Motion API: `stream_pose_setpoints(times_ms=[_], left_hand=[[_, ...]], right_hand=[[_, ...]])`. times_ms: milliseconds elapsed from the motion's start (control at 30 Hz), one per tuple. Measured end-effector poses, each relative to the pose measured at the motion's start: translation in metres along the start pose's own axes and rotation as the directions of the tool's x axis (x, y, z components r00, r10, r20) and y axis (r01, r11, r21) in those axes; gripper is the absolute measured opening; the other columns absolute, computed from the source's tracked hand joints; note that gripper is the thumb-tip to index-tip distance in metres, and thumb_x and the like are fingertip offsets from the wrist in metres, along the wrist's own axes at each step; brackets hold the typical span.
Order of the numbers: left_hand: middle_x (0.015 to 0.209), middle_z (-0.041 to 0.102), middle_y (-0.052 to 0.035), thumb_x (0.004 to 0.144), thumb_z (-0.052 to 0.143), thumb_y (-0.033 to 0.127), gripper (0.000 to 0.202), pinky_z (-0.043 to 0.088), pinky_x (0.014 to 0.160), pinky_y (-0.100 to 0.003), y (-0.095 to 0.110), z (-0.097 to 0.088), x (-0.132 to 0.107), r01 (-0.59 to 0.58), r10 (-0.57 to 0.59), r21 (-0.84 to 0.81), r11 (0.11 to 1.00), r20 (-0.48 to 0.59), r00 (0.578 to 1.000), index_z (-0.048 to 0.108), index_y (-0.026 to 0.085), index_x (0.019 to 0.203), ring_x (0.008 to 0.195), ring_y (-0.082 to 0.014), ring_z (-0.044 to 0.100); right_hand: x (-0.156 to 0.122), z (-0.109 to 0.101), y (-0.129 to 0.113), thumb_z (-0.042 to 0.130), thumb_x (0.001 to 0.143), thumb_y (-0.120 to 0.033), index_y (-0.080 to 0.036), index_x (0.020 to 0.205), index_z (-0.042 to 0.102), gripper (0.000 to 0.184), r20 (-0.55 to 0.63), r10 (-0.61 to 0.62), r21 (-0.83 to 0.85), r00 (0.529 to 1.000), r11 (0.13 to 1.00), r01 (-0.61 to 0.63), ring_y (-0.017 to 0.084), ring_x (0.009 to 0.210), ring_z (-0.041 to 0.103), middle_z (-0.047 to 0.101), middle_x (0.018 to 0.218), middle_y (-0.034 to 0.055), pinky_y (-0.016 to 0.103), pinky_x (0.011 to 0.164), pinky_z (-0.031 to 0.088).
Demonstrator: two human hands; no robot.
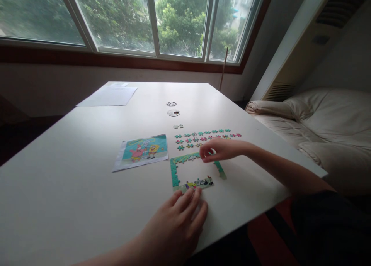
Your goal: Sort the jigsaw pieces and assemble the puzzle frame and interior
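Note:
A jigsaw puzzle border (175,172) lies on the white table, joined along its left, top and bottom sides. Its right strip stands apart from the bottom strip at the lower right corner. My left hand (181,223) rests with fingers spread, the fingertips at the border's lower edge. Over the top right part of the border, my right hand (222,149) is curled, thumb and forefinger brought together in a pinch. Whether a small piece is between them I cannot make out. Loose puzzle pieces (200,133) lie in rows just beyond the border, partly covered by my right hand.
Left of the border lies a printed cartoon picture (145,148). Two more pieces (177,126) sit beyond the rows. Farther back are two round table fittings (174,113) and a white paper sheet (108,96). A cream leather sofa (324,119) stands at the right.

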State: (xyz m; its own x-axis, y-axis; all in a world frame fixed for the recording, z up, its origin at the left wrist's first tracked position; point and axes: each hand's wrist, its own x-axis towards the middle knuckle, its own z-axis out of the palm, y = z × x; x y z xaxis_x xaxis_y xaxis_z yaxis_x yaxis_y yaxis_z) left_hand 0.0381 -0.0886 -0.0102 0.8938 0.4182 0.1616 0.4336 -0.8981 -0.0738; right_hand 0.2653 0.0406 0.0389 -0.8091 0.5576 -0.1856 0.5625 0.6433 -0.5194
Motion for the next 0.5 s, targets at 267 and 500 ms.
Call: stream_pose_setpoints(times_ms=[267, 500], left_hand=[[0.123, 0.055, -0.0177, 0.089, 0.041, 0.031, 0.037, 0.042, 0.085, -0.040, 0.012, 0.004, 0.023, -0.025, 0.027, 0.046, 0.999, -0.046, 0.999, 0.051, 0.009, 0.117, 0.108, -0.0298, 0.052], [0.131, 0.046, -0.0206, 0.090, 0.039, 0.035, 0.042, 0.041, 0.088, -0.043, 0.019, 0.010, 0.030, -0.003, 0.004, -0.029, 1.000, 0.010, 1.000, 0.045, 0.010, 0.123, 0.113, -0.0329, 0.049]], right_hand=[[0.070, -0.036, 0.054, 0.057, 0.078, -0.027, -0.014, 0.089, 0.068, 0.021, -0.258, 0.090, -0.081, 0.962, 0.990, -0.115, 0.010, 0.066, 0.051, 0.063, 0.076, 0.0032, 0.022, 0.063, 0.037], [0.128, -0.041, 0.079, 0.063, 0.075, -0.030, -0.010, 0.095, 0.066, 0.029, -0.349, 0.088, -0.112, 0.933, 0.984, -0.135, 0.014, 0.080, 0.053, 0.062, 0.092, 0.0096, 0.025, 0.072, 0.038]])
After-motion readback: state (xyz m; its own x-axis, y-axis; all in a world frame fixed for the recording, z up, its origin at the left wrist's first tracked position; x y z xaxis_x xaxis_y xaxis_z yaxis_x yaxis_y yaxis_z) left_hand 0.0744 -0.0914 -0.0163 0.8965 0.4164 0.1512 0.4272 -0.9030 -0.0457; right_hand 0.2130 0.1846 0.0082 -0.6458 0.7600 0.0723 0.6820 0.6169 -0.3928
